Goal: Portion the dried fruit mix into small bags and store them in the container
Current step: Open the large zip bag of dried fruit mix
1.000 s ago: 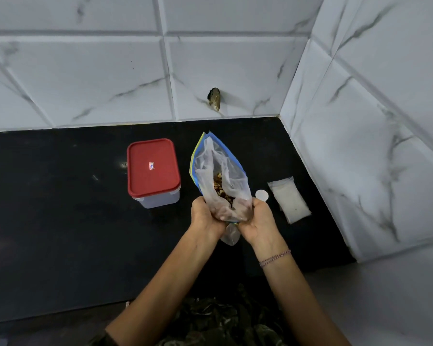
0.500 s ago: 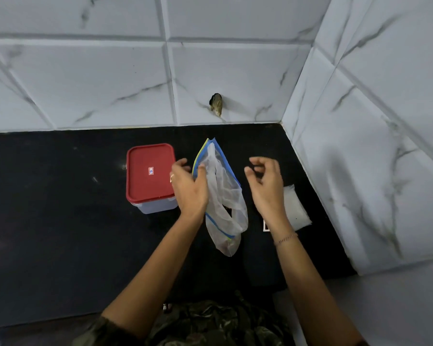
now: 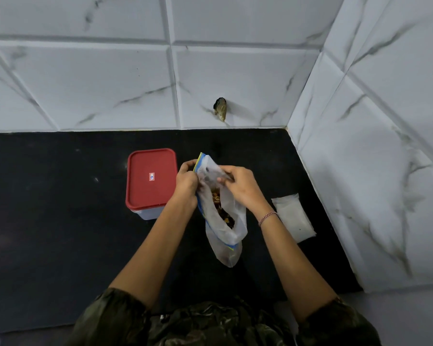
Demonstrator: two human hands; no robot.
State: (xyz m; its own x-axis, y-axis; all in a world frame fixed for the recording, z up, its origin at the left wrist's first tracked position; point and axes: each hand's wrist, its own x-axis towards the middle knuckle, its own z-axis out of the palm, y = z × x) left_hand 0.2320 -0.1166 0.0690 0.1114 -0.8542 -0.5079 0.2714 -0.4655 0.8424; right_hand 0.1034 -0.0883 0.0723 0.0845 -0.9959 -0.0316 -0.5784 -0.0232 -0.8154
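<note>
A clear zip bag [image 3: 223, 228] with a blue and yellow seal strip hangs over the black counter. Brown dried fruit mix [image 3: 219, 206] shows inside it. My left hand [image 3: 186, 182] grips the bag's upper left edge at the seal. My right hand [image 3: 238, 183] pinches the opposite side of the mouth, fingers curled on the plastic. A white container with a red lid [image 3: 150, 181] stands shut just left of my left hand.
A stack of small clear bags [image 3: 294, 217] lies on the black counter [image 3: 48, 208] to the right, near the tiled side wall [image 3: 373, 183]. A dark stub [image 3: 220, 108] sticks out of the back wall.
My right hand, free half a second ago, has closed in and taken the bag's mouth. The bag hangs lower and its opening is spread, showing the fruit mix.
</note>
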